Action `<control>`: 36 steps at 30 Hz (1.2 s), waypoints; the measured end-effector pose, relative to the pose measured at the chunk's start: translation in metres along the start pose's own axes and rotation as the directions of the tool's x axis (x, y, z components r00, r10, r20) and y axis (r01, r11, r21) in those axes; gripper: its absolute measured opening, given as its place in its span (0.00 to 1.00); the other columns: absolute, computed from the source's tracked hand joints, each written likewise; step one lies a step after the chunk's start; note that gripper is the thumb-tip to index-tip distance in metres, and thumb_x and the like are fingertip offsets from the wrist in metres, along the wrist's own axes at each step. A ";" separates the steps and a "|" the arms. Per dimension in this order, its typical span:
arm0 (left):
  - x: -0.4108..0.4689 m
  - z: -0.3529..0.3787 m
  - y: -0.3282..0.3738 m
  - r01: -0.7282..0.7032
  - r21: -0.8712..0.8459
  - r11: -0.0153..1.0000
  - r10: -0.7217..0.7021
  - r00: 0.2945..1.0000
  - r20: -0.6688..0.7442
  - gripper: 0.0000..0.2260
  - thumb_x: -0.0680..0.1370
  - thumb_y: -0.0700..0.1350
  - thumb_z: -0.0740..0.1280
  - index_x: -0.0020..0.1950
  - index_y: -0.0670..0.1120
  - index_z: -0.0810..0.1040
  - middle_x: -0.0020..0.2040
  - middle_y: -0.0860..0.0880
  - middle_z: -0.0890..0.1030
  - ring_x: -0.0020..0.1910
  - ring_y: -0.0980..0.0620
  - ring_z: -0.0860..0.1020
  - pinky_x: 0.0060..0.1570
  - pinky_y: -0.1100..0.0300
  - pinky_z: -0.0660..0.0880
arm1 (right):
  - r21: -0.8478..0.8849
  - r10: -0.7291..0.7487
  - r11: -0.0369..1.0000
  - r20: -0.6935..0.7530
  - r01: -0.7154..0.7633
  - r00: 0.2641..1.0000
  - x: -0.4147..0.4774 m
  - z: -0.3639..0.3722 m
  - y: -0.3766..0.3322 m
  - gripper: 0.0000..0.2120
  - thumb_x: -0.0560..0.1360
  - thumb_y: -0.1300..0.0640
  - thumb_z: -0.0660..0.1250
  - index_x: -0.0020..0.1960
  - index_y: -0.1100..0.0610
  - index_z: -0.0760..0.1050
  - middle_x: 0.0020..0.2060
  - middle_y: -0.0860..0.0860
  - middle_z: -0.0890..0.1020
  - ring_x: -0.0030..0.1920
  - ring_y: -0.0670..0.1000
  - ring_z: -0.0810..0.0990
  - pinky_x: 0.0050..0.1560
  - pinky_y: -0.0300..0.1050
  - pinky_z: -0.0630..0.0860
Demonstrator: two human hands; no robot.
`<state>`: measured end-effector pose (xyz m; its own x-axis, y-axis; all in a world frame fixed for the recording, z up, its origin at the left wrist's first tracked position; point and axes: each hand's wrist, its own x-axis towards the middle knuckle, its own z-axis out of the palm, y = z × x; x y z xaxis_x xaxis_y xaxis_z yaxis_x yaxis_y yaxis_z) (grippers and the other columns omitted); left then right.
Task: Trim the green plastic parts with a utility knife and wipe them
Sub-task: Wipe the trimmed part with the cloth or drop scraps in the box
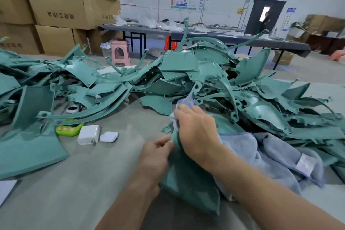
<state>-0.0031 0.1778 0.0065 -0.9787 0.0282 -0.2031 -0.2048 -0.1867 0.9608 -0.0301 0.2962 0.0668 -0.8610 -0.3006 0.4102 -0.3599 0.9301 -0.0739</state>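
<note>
A curved green plastic panel [188, 185] stands on edge in front of me on the grey table [78, 188]. My left hand [155, 157] grips its left edge with thumb and fingers. My right hand [194, 129] holds a bunched end of a pale blue-grey cloth [270, 157] and presses it against the panel's upper part. The rest of the cloth trails off to the right over other parts. No utility knife is visible.
A big heap of green plastic parts [196, 73] spreads across the table from left to right. A white charger block [88, 134], a small white case [109, 137] and a lime-green gadget [68, 129] lie left of my hands. Cardboard boxes [56, 11] stand behind.
</note>
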 end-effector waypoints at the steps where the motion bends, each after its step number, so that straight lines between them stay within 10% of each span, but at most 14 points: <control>1: 0.001 0.000 0.000 -0.005 0.007 1.000 0.006 1.000 -0.015 0.14 0.84 0.38 0.62 0.54 0.47 0.88 0.49 0.40 0.87 0.51 0.38 0.85 0.55 0.39 0.81 | 0.039 0.021 0.999 0.034 -0.022 0.999 -0.004 0.003 -0.001 0.05 0.78 0.61 0.61 0.47 0.52 0.71 0.48 0.50 0.76 0.51 0.55 0.73 0.45 0.50 0.72; 12: 0.005 -0.007 0.003 0.074 -0.130 0.989 -0.084 0.994 -0.068 0.11 0.75 0.26 0.64 0.42 0.36 0.83 0.35 0.36 0.83 0.27 0.46 0.81 0.25 0.61 0.77 | -0.063 0.009 0.998 0.224 0.005 0.975 -0.047 0.000 -0.019 0.10 0.81 0.56 0.61 0.56 0.52 0.80 0.50 0.53 0.83 0.52 0.57 0.82 0.43 0.47 0.67; 18: 0.006 -0.020 0.010 0.084 -0.267 0.960 -0.116 0.988 -0.104 0.21 0.69 0.28 0.55 0.52 0.37 0.83 0.51 0.30 0.83 0.46 0.33 0.82 0.51 0.36 0.81 | -0.170 0.018 0.985 0.250 0.025 0.968 -0.082 -0.003 -0.005 0.08 0.67 0.55 0.77 0.45 0.52 0.83 0.32 0.49 0.83 0.34 0.51 0.82 0.38 0.42 0.69; 22: 0.007 -0.031 0.016 0.105 -0.331 0.938 -0.146 0.984 -0.101 0.19 0.70 0.33 0.56 0.54 0.42 0.81 0.49 0.40 0.85 0.41 0.42 0.83 0.42 0.51 0.83 | -0.266 0.206 0.956 0.314 -0.122 0.927 -0.093 -0.008 0.033 0.09 0.76 0.62 0.64 0.52 0.49 0.74 0.48 0.50 0.82 0.48 0.52 0.79 0.43 0.44 0.60; 25: 0.004 -0.039 0.017 0.084 -0.358 0.930 -0.136 0.983 -0.121 0.19 0.63 0.36 0.59 0.50 0.44 0.81 0.45 0.43 0.85 0.34 0.46 0.83 0.33 0.56 0.82 | -0.250 0.335 0.931 0.294 -0.266 0.895 -0.090 -0.018 0.044 0.07 0.78 0.60 0.63 0.44 0.49 0.70 0.40 0.48 0.76 0.50 0.53 0.76 0.36 0.43 0.58; 28: 0.005 -0.036 0.015 0.034 -0.330 0.944 -0.078 0.989 -0.121 0.22 0.69 0.34 0.57 0.56 0.47 0.82 0.49 0.43 0.86 0.41 0.43 0.83 0.39 0.53 0.81 | -0.120 0.354 0.935 0.287 -0.333 0.890 -0.083 -0.033 0.043 0.03 0.78 0.51 0.64 0.46 0.44 0.75 0.49 0.46 0.75 0.61 0.54 0.73 0.51 0.46 0.65; 31: 0.004 -0.030 0.015 -0.028 -0.279 0.960 -0.009 0.991 -0.130 0.23 0.71 0.33 0.56 0.57 0.48 0.82 0.48 0.42 0.86 0.38 0.45 0.83 0.34 0.55 0.80 | 0.152 0.143 0.978 0.013 -0.143 0.990 -0.094 -0.028 0.019 0.19 0.73 0.59 0.63 0.62 0.47 0.79 0.67 0.46 0.75 0.71 0.53 0.68 0.70 0.44 0.64; 34: -0.002 -0.025 0.011 0.004 -0.351 0.936 -0.026 0.998 -0.057 0.23 0.68 0.35 0.57 0.59 0.44 0.82 0.52 0.38 0.86 0.40 0.42 0.85 0.35 0.52 0.82 | 0.333 -0.035 0.942 0.196 -0.032 0.980 -0.107 -0.005 -0.018 0.39 0.75 0.47 0.66 0.82 0.45 0.53 0.81 0.42 0.58 0.80 0.45 0.50 0.76 0.37 0.39; 36: -0.004 -0.021 0.010 0.055 -0.508 0.860 -0.036 0.998 0.046 0.23 0.72 0.39 0.58 0.65 0.41 0.80 0.58 0.36 0.84 0.49 0.39 0.85 0.41 0.49 0.83 | 0.219 -0.066 0.974 0.051 0.053 0.997 -0.108 0.013 -0.024 0.36 0.78 0.50 0.65 0.82 0.46 0.54 0.79 0.44 0.62 0.79 0.46 0.56 0.78 0.40 0.45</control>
<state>-0.0012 0.1553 0.0128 -0.9701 0.0797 -0.2293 -0.2239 -0.6579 0.7190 0.0669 0.3033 0.0122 -0.8527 -0.3716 0.3671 -0.4750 0.8441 -0.2489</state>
